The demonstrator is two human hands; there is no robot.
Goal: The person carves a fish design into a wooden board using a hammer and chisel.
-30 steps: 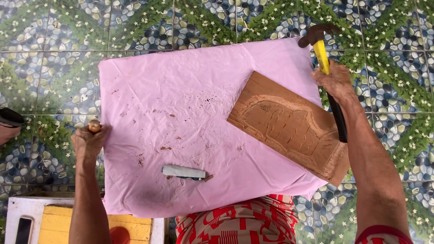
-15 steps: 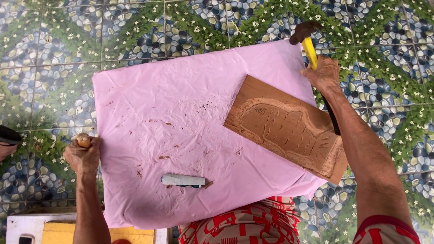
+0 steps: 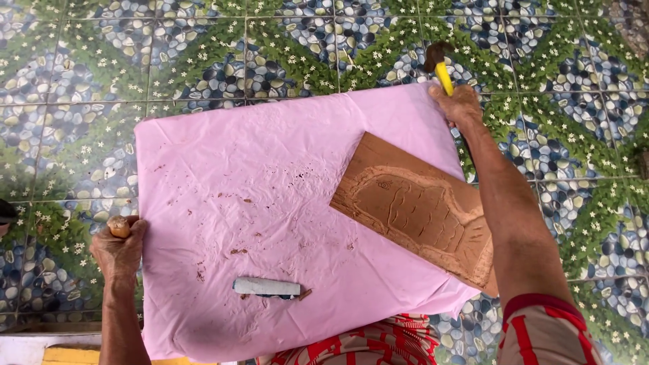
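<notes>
My right hand (image 3: 461,105) grips a yellow-handled hammer (image 3: 441,66) beyond the carved wooden board (image 3: 422,213), its long axis slanting down-right on the pink cloth (image 3: 257,182), while my left hand (image 3: 120,250) clutches, seemingly, a wooden-handled chisel (image 3: 119,226).

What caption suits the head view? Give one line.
Left hand grips a wooden handle, right hand a hammer, beside a carved board on pink cloth.

Left hand (image 3: 120,251) grips a wooden-handled tool (image 3: 119,226) at the pink cloth's (image 3: 270,176) left edge; right hand (image 3: 461,105) holds a hammer (image 3: 441,66) at its top-right corner beside a carved wooden panel (image 3: 419,209).
</notes>
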